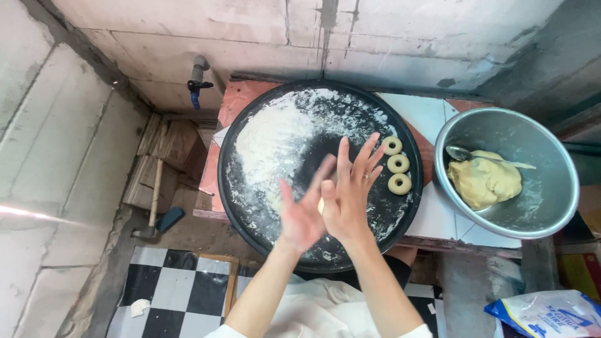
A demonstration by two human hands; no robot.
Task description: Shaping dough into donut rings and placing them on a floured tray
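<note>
2 hands: left hand and right hand are pressed palm to palm, fingers straight and spread, above the near part of the round black tray.
Hold: a small pale dough piece is trapped between the palms; only a sliver shows at the gap, so its shape cannot be told.
Rolling well: my judgement is that light, even pressure with flat palms keeps the piece smooth; the flour patch, beyond the left hand, is there if it sticks.
Finished pieces: 3 dough rings lie in a short column just beyond the right hand's fingertips, close together, pale yellow with a neat hole each.
Supply: a steel bowl, well to the right of the right hand, holds a yellow dough lump and a spoon.
Base: tray and bowl sit on the tiled tabletop.
</note>
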